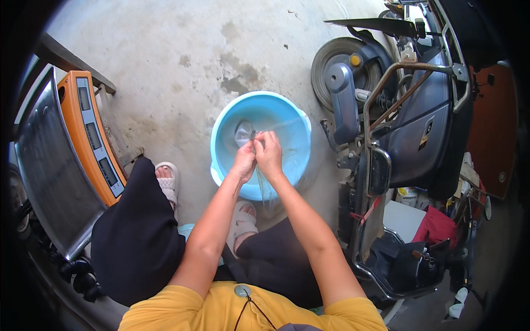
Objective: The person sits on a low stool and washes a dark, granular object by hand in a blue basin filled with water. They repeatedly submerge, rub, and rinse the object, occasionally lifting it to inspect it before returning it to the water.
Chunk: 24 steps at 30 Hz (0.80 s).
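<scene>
A light blue plastic basin stands on the floor between my feet. Over it, my left hand and my right hand meet with fingertips pinched close together. Both grip a thin see-through sheet, film or fine mesh, I cannot tell which. It spreads across the basin's right side and hangs over the front rim. Just beyond my fingers, inside the basin, lies a whitish, dark-edged bundle; whether it is part of the sheet is unclear. My fingers hide the exact spot being held.
At left, an orange weighing scale with a metal platform rises beside my knee. An electric scooter fills the right side, its wheel near the basin. Damp stains mark the concrete floor ahead.
</scene>
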Motion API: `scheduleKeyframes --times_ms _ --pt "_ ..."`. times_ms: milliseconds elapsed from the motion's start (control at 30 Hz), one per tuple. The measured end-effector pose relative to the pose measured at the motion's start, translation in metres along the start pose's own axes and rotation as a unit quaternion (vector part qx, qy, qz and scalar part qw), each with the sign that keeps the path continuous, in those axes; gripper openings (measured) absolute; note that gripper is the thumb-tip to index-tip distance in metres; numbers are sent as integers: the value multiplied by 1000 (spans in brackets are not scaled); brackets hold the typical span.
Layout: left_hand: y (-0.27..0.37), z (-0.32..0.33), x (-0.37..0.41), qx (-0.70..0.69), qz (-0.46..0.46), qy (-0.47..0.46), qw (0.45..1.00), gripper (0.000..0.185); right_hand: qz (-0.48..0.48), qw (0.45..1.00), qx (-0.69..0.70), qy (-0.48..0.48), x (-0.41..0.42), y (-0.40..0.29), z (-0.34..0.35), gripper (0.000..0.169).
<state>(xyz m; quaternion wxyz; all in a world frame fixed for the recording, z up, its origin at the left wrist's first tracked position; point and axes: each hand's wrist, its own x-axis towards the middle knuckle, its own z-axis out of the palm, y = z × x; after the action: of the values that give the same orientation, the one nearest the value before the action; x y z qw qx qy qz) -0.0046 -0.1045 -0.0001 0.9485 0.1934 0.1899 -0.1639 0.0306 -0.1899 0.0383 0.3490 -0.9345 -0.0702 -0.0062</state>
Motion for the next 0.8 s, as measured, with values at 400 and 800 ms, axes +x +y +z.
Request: scheduleKeyframes --times_ms 400,800 --pt "-14 -8 -4 52 -33 33 998 58 39 999 -26 -19 -2 -5 9 9" --pt "-9 -4 0 -32 -32 45 998 54 49 998 -17 31 35 24 -45 10"
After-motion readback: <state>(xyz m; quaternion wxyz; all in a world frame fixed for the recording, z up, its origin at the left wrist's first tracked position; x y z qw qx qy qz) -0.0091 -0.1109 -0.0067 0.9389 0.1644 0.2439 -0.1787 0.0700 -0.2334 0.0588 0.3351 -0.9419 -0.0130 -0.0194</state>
